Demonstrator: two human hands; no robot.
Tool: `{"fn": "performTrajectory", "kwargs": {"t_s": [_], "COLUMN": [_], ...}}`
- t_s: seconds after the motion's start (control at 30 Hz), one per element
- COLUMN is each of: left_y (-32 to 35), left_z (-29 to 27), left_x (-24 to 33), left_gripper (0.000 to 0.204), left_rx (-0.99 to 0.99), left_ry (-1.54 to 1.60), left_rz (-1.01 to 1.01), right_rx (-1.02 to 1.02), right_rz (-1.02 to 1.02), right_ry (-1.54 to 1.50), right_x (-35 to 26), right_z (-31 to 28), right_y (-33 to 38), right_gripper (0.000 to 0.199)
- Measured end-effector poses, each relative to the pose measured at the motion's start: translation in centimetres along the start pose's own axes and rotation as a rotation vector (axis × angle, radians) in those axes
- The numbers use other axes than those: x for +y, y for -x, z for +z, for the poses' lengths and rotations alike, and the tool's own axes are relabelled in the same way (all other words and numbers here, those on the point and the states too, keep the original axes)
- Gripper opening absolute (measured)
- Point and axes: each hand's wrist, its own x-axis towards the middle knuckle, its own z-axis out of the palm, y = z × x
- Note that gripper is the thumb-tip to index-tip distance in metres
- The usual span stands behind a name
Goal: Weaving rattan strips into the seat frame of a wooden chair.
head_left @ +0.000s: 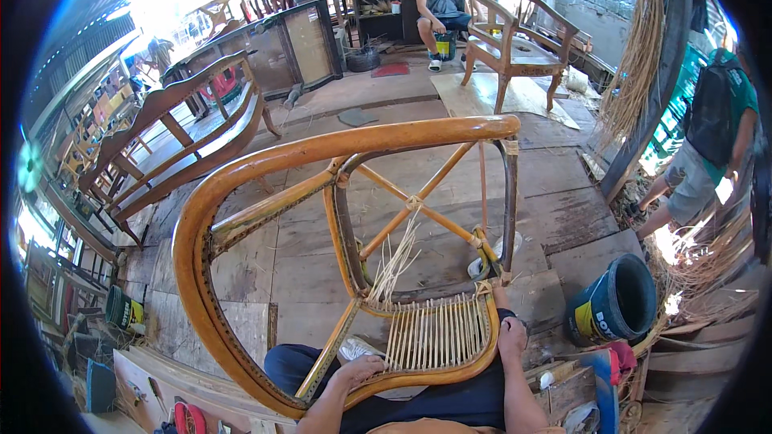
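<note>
A honey-coloured rattan chair frame (346, 141) lies across my lap, its curved rail arching away from me. Light cane strands (438, 333) run in rows over its seat, and a bundle of loose strips (394, 261) hangs from the crossed back poles. My left hand (362, 370) is closed on the seat's near left edge beside the strands. At the seat's right edge, next to my knee, is my right hand (512, 337); its fingers look curled, and what they hold is hidden.
A dark bucket (615, 301) stands at right. A wooden bench (189, 141) is on the left, and a wooden armchair (515, 52) stands farther back. One person (441, 8) sits at the back; another (708, 137) stands at right near hanging fibre (639, 40).
</note>
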Motion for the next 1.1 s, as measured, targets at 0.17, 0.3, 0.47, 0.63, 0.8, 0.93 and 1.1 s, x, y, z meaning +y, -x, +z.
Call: {"fn": "performTrajectory", "kwargs": {"t_s": [0.17, 0.3, 0.47, 0.63, 0.8, 0.93, 1.1], "left_y": [-0.7, -1.2, -0.5, 0.2, -0.3, -2.1, -2.2], "left_z": [-1.1, -1.1, -0.7, -0.1, -0.6, -1.3, -1.9], "left_x": [-1.7, -1.4, -0.9, -0.2, -0.6, -1.7, -2.3], "left_gripper": [0.019, 0.021, 0.022, 0.02, 0.018, 0.019, 0.017], "left_rx": [-0.014, -0.003, -0.026, -0.003, 0.026, 0.065, 0.026], "left_ry": [-0.06, -0.246, -0.12, -0.14, -0.164, -0.245, -0.106], "left_rz": [0.077, 0.117, 0.127, 0.084, 0.08, 0.043, 0.051], "right_rx": [0.065, 0.195, 0.184, 0.133, 0.189, 0.194, 0.223], "right_rz": [-0.015, -0.067, -0.162, -0.26, -0.311, -0.277, -0.331], "right_ry": [-0.135, -0.358, -0.255, -0.077, -0.075, -0.028, 0.0], "right_x": [0.4, -0.9, -1.3, -2.9, -2.1, -2.2, -2.1], "right_z": [0.7, -0.8, 0.2, 0.3, 1.2, 0.7, 1.2], "right_y": [-0.1, 1.7, 2.9, 4.2, 4.0, 4.0, 3.8], "right_gripper": [0.018, 0.017, 0.017, 0.016, 0.013, 0.012, 0.012]}}
